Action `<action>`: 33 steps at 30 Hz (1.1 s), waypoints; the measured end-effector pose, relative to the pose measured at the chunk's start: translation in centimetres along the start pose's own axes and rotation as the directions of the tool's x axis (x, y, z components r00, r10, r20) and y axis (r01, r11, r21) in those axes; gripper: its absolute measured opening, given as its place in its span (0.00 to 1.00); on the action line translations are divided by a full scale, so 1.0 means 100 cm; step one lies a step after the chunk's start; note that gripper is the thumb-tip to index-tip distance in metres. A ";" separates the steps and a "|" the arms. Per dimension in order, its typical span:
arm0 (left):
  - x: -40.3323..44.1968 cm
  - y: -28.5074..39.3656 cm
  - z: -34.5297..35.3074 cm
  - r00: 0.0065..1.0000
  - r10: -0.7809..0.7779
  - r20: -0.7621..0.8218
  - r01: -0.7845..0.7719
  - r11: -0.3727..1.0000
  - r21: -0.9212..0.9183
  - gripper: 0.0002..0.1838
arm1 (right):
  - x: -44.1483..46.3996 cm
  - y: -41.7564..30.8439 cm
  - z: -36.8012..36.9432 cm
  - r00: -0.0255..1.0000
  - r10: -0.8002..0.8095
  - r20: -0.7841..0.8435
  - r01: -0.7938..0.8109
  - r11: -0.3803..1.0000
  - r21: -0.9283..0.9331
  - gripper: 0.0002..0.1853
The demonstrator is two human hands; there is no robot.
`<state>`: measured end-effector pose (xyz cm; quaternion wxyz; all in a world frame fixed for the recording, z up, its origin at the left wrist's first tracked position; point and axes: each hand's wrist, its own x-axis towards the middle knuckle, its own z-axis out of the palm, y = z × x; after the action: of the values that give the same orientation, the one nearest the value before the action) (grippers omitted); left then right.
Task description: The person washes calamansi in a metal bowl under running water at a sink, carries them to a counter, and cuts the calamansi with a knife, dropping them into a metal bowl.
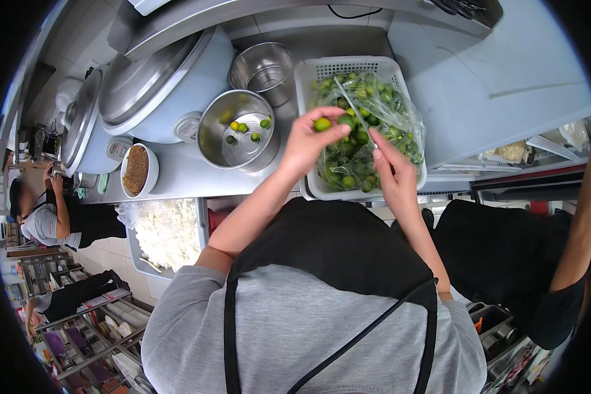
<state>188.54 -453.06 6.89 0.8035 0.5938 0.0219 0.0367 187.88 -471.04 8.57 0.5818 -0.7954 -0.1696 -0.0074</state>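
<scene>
Above the white basket (302,85), my left hand (303,143) pinches a small green lime (322,124) between thumb and fingers. A darker lime (347,121) shows just past the fingertips; I cannot tell if it is held too. My right hand (395,172) is closed around the handle of a knife (354,105), whose narrow blade points up and left beside the limes. Beneath both hands, a clear plastic bag (391,98) full of small green limes lies open in the basket. To the left, a steel pot (207,131) contains several green and yellowish limes.
Another steel pot (261,59) stands behind the first. Two large lidded containers (151,79) and a white bowl (152,177) of brown granules are further left. A tray of white pieces (167,233) sits below the counter edge. One person (538,262) stands close on my right; others are at left.
</scene>
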 end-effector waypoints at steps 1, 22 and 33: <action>0.003 0.002 -0.004 1.000 0.000 0.000 0.000 1.000 0.000 0.15 | -0.006 -0.002 -0.001 0.999 0.009 0.045 -0.010 1.000 0.028 0.15; 0.024 0.015 -0.030 0.970 -0.237 0.048 0.230 0.840 -0.491 0.12 | -0.019 0.014 -0.011 0.997 0.003 0.072 0.005 0.994 -0.113 0.15; 0.014 -0.003 0.012 0.943 -0.179 0.281 -0.246 0.197 0.949 0.15 | -0.015 0.010 -0.024 0.995 0.092 0.027 -0.090 0.992 -0.090 0.16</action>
<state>190.01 -454.17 6.93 0.2334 0.9639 -0.1081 -0.0682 187.23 -473.91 8.08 0.5431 -0.8273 -0.1418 0.0241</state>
